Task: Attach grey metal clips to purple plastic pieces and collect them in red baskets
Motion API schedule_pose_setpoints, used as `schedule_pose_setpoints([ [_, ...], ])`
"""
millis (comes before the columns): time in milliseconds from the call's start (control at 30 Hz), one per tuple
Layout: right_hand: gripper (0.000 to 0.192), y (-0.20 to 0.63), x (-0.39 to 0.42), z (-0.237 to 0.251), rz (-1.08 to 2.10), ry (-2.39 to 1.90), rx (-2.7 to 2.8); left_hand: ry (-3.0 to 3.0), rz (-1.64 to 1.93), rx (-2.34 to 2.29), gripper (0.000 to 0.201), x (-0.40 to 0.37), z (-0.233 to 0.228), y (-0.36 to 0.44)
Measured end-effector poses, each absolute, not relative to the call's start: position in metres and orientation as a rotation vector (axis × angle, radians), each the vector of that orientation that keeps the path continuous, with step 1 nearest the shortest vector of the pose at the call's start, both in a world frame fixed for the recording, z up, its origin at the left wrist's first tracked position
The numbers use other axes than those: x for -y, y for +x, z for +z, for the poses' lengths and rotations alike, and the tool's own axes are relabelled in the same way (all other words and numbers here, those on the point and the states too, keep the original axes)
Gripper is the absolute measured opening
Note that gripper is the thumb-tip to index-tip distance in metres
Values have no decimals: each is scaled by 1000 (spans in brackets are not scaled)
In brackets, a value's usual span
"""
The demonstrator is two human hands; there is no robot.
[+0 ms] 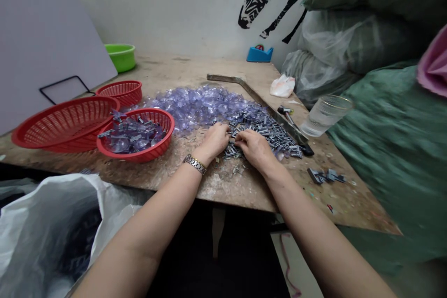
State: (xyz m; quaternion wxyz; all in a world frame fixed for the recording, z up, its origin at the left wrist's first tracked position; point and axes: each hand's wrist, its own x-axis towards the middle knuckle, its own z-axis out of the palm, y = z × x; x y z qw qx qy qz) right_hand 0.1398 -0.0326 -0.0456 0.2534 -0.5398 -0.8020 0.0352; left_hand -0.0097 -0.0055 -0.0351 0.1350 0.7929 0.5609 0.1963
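My left hand (215, 138), with a metal watch (194, 163) on its wrist, is at the near left edge of a pile of small dark grey plastic pieces (275, 131). Its fingers are curled together, and whatever they grip is hidden. Close beside it, my right hand (255, 148) pinches thumb and fingers over the same pile; what lies between the tips is too small to name. Behind both hands spreads a heap of clear purplish plastic pieces (199, 104). A red basket (170, 132) to the left contains purplish pieces joined with grey ones.
Two more red baskets, a large one (63, 125) and a small one (120, 84), stand left. A bent metal strip (258, 98) borders the pile. A glass of water (323, 116) and loose grey pieces (326, 176) are right. A white sack (115, 209) hangs below the table's front edge.
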Motion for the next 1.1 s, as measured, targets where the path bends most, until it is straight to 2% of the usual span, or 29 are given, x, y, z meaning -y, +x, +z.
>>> schedule_pose_setpoints([
  [300, 11, 137, 35, -43, 86, -1641, 2236, 2333, 515, -1546, 25, 10, -34, -12],
  [467, 17, 137, 38, -38, 55, -1629, 2246, 2346, 549, -1460, 24, 12, -35, -15],
  [667, 14, 135, 39, -38, 153, -1583, 2248, 2367, 598, -1397, 17, 13, -37, -18],
  [867, 12, 134, 38, -38, 128, -1554, 2193, 2291, 656, -1330, 19, 12, -36, -18],
  [1100, 10, 147, 29, -41, 430, -1422, 1741, 2113, 821, -1309, 15, 13, -34, -18],
])
